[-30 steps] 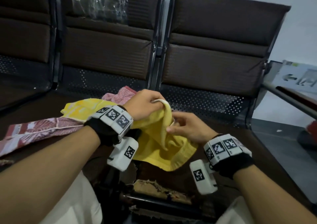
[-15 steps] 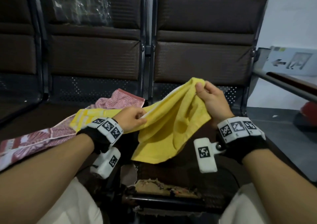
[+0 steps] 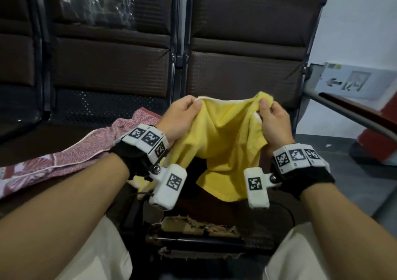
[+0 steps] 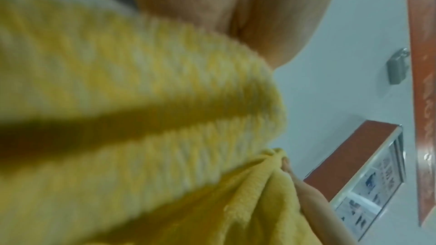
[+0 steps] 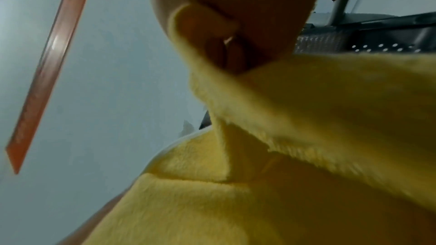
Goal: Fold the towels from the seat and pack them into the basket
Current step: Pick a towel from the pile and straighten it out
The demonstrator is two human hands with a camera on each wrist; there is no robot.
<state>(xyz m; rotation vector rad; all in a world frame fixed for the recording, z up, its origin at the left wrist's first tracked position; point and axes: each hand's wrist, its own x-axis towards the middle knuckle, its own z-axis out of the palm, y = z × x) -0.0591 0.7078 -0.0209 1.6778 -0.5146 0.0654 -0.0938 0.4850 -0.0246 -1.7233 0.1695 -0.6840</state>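
Head view, left hand (image 3: 182, 116): raised over the seat, thumb and fingers pinching one top corner of the yellow towel (image 3: 225, 142).
Head view, right hand (image 3: 272, 120): level with the left, thumb and curled fingers pinching the other top corner.
Head view, towel: held up between both hands, top edge sagging in the middle, body hanging in folds above the dark seat (image 3: 214, 211); lower edge hangs near the wrist cameras.
Head view, second towel: pink patterned towel (image 3: 75, 157) lies spread on the seat to the left, partly behind the left forearm.
Head view, surroundings: brown padded chair backs (image 3: 247, 50) behind; frayed seat front edge between the knees. Basket not identifiable.
Left wrist view, left hand (image 4: 247, 10): palm close above blurred yellow towel (image 4: 141, 118) folds; finger closure cannot be told here.
Left wrist view, right hand (image 4: 306, 193): fingertip seen gripping the far towel corner.
Right wrist view, right hand (image 5: 235, 25): fingers curled, yellow towel (image 5: 306, 109) edge caught between them and draping down.
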